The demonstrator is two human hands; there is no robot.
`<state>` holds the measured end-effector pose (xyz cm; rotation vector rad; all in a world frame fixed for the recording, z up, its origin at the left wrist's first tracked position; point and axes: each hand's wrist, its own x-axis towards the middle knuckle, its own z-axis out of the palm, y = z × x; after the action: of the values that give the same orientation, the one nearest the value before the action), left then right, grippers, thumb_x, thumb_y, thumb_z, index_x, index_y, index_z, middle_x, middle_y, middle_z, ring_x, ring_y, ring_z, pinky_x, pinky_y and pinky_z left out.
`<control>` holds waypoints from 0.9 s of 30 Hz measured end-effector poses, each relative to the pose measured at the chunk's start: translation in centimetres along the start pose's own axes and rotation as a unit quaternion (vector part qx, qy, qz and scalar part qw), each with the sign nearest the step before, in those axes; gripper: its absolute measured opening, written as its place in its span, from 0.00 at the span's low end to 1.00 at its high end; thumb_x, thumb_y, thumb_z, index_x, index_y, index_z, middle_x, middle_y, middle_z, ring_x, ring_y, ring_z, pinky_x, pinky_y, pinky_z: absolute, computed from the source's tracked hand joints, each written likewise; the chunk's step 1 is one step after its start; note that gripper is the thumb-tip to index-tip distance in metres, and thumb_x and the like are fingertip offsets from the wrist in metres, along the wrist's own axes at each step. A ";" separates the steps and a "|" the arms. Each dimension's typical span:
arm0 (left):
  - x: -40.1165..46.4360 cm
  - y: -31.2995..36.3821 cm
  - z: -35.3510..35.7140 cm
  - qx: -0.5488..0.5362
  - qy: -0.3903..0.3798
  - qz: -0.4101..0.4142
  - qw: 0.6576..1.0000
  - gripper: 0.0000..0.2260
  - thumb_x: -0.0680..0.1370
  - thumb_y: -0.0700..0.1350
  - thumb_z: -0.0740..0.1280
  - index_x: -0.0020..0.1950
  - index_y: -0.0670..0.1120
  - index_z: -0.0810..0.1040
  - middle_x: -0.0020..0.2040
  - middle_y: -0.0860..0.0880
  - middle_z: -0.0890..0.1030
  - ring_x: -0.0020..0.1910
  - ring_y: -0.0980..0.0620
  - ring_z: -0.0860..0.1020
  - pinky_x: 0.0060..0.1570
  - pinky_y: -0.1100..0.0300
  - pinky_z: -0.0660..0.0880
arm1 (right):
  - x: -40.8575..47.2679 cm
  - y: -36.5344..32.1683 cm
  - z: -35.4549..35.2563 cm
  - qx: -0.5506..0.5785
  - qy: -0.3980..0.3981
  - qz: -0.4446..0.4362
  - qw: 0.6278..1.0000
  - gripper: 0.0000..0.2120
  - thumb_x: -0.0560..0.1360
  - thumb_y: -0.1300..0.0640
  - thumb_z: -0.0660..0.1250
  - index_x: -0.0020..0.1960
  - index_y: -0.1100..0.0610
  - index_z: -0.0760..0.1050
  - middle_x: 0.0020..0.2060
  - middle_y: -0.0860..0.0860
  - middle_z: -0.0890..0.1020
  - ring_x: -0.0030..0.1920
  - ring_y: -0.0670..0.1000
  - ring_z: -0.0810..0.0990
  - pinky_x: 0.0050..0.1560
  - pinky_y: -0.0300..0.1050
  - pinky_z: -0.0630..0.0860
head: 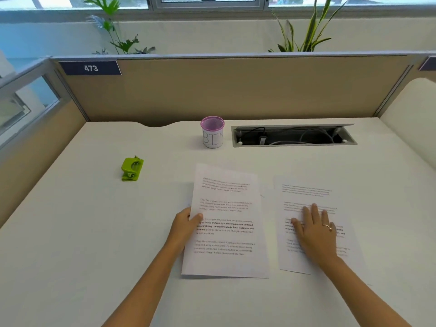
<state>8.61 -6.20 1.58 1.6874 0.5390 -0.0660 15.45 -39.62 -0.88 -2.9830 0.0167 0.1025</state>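
Note:
Two printed paper sheets lie on a white desk. My left hand pinches the left edge of the left sheet, thumb on top and fingers under it, and that edge is lifted a little off the desk. My right hand rests flat with straight fingers on the right sheet; a ring is on one finger. A green hole punch stands apart at the left of the desk.
A pink-rimmed mesh cup labelled "BIN" stands at the back centre. Right of it is an open cable tray sunk in the desk. A tan partition walls the back and sides, with plants behind.

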 end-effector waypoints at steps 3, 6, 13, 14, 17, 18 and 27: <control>0.1 -0.4 0.4 -0.005 0.011 -0.015 1.000 0.06 0.79 0.44 0.64 0.53 0.48 0.79 0.51 0.48 0.84 0.46 0.49 0.84 0.48 0.52 0.81 | 0.6 0.1 0.1 -0.001 -0.006 -0.027 1.000 0.29 0.79 0.41 0.53 0.76 0.54 0.57 0.77 0.54 0.56 0.76 0.60 0.54 0.73 0.59 0.53; 0.4 -0.5 0.5 -0.007 0.021 -0.024 0.999 0.07 0.79 0.44 0.64 0.53 0.47 0.79 0.50 0.48 0.84 0.46 0.48 0.84 0.49 0.49 0.81 | 1.4 0.3 0.0 0.030 -0.008 -0.051 0.998 0.28 0.78 0.40 0.55 0.74 0.51 0.61 0.77 0.52 0.58 0.76 0.58 0.54 0.72 0.58 0.53; 0.6 -0.7 0.5 -0.023 0.025 -0.037 0.999 0.06 0.78 0.45 0.64 0.49 0.52 0.80 0.48 0.50 0.85 0.44 0.49 0.84 0.48 0.50 0.81 | 3.5 1.7 -2.0 0.215 0.129 0.087 0.964 0.18 0.75 0.54 0.67 0.62 0.61 0.75 0.65 0.63 0.72 0.63 0.67 0.69 0.63 0.62 0.66; 0.7 -0.7 0.5 -0.025 0.025 -0.038 0.999 0.06 0.78 0.45 0.64 0.50 0.52 0.79 0.48 0.50 0.85 0.45 0.49 0.84 0.47 0.50 0.81 | 3.7 2.1 -2.4 0.208 0.134 0.118 0.962 0.20 0.74 0.54 0.69 0.62 0.62 0.75 0.63 0.64 0.72 0.62 0.68 0.69 0.61 0.62 0.67; 0.7 -0.6 0.4 -0.041 0.019 -0.047 0.998 0.06 0.78 0.44 0.64 0.50 0.52 0.80 0.49 0.49 0.85 0.45 0.48 0.84 0.49 0.48 0.81 | 4.3 3.0 -3.5 0.168 0.088 0.195 0.962 0.31 0.69 0.46 0.73 0.64 0.64 0.72 0.61 0.66 0.70 0.62 0.69 0.67 0.59 0.63 0.68; 0.8 -0.6 0.4 -0.049 0.016 -0.050 0.997 0.07 0.78 0.43 0.64 0.50 0.52 0.80 0.49 0.49 0.85 0.46 0.47 0.84 0.50 0.47 0.80 | 4.5 3.2 -3.7 0.152 0.065 0.211 0.963 0.34 0.68 0.43 0.74 0.64 0.65 0.70 0.62 0.66 0.70 0.62 0.68 0.67 0.60 0.62 0.68; 1.0 -0.7 0.3 -0.068 0.015 -0.059 0.996 0.07 0.78 0.42 0.63 0.51 0.50 0.80 0.48 0.49 0.85 0.45 0.47 0.84 0.48 0.49 0.81 | 6.1 3.5 -5.1 0.105 -0.020 0.237 0.966 0.39 0.61 0.39 0.77 0.55 0.68 0.71 0.56 0.66 0.74 0.62 0.68 0.68 0.58 0.59 0.70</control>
<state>9.34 -6.14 0.57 1.5255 0.6520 -0.0877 21.85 -43.94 3.13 -2.7005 0.6915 0.2019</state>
